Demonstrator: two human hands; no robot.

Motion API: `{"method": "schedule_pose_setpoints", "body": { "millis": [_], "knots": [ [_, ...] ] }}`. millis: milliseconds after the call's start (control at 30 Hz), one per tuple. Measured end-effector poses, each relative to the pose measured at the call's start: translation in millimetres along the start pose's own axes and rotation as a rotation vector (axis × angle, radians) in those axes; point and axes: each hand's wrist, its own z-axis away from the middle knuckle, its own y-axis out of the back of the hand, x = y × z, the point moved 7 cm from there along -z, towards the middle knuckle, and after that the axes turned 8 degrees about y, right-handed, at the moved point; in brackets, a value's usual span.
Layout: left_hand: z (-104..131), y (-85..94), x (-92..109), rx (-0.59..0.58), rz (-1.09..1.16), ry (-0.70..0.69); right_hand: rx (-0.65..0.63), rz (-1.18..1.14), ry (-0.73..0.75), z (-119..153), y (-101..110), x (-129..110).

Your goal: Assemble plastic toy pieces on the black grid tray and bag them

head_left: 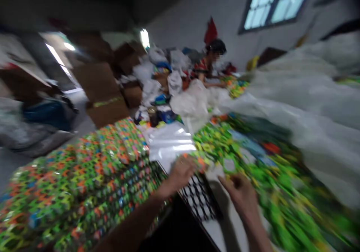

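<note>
My left hand (182,170) is over the far end of a black tray (218,207) with rows of round white openings. Its fingers look curled, with small orange and yellow-green pieces (201,162) right beside them. Blur hides whether any piece is in its grip. To the right of the tray, my right hand (243,192) has thumb and forefinger brought close together at the edge of a heap of green and yellow pieces (225,141). Whatever lies between those fingertips is too blurred to name. A white surface (229,214) shows under the tray and the right hand.
Clear-wrapped rows of colourful small pieces (84,165) cover the left side. A shiny clear plastic sheet (168,141) lies beyond the tray. White plastic sheeting (303,102) borders the right. Farther back are cardboard boxes (98,83), stuffed bags (153,90) and a seated person (202,68).
</note>
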Motion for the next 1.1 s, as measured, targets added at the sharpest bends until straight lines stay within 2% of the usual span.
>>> {"method": "schedule_pose_setpoints", "body": {
  "millis": [67,133,233,300,367,467,567,633,700,800,867,967,1033,1100],
  "knots": [
    [6.0,-5.9,-1.0,0.088,0.163,0.024,-0.156,-0.099,-0.139,27.0,-16.8,5.2],
    [3.3,-9.3,-5.9,0.110,0.255,0.028,-0.287,-0.253,-0.222,50.1,-51.8,6.3],
    [-1.5,-3.5,-8.9,0.102,0.292,0.004,-0.278,-0.296,-0.262,66.7,-88.6,14.6],
    [-0.8,3.4,-6.1,0.097,0.279,-0.030,-0.275,-0.259,-0.194,65.9,-100.9,16.7],
    [2.0,7.3,-1.1,0.093,0.241,-0.073,-0.329,-0.158,-0.088,61.4,-108.5,13.9],
    [6.6,6.2,7.0,0.091,0.174,-0.144,-0.415,0.049,0.042,56.0,-115.7,3.2],
    [7.3,6.8,10.0,0.147,0.116,-0.162,-0.500,0.185,0.092,52.4,-123.7,-10.5],
    [5.3,9.3,7.4,0.183,0.092,-0.129,-0.552,0.202,0.075,47.7,-123.4,-15.0],
    [3.2,11.8,3.9,0.188,0.096,-0.117,-0.624,0.098,0.058,40.4,-116.1,-15.9],
    [2.5,14.9,-0.7,0.184,0.111,-0.164,-0.700,-0.082,0.044,17.7,-92.0,-11.3],
    [2.8,15.6,-4.5,0.183,0.102,-0.180,-0.619,0.079,-0.014,-8.7,-71.7,0.5],
    [1.6,16.9,-8.2,0.142,0.105,-0.162,-0.505,0.556,-0.153,-37.2,-54.3,17.0],
    [-1.5,25.2,-11.1,0.149,0.146,-0.086,-0.530,0.707,-0.179,-36.9,-57.1,21.8],
    [-6.2,41.5,-17.8,0.239,0.226,0.064,-0.522,0.725,-0.176,-24.9,-56.5,27.5]
  ]
}}
